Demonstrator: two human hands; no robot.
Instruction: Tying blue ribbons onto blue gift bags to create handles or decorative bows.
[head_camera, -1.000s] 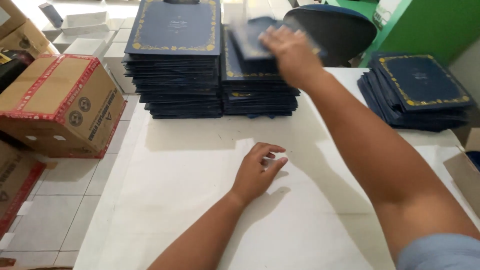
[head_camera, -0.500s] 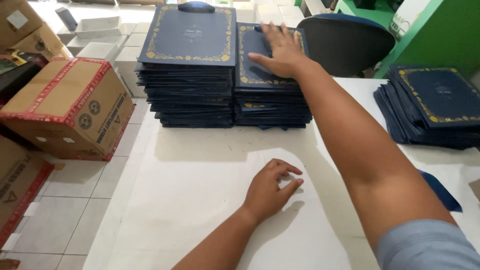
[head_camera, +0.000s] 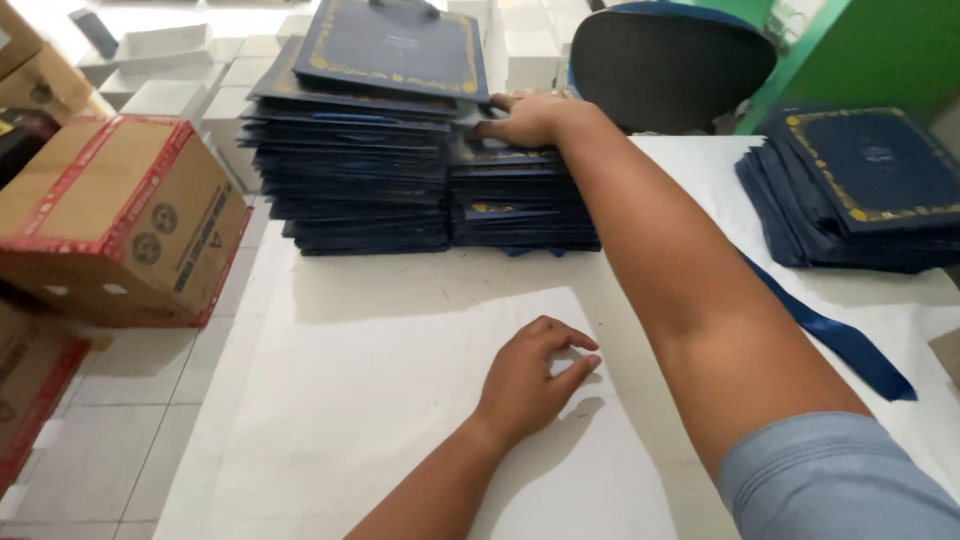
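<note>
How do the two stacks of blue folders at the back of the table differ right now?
The left stack is taller; the middle stack beside it is lower. The left stack's gold-bordered top cover lies bare; the right hand rests on the middle stack, hiding its top. The left stack is fanned askew; the middle stack sits squarer. Both hold dark blue folders on the white table.

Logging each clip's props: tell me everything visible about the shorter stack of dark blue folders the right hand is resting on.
The shorter stack is a pile of flat, dark blue folders with gold border trim, looking like card or leatherette. It sits slightly uneven on the white table, pressed against a taller stack of the same folders on one side. The right hand lies flat on its top folder, fingers pointing toward the taller pile. The left hand rests apart on the white sheet in front.
</note>
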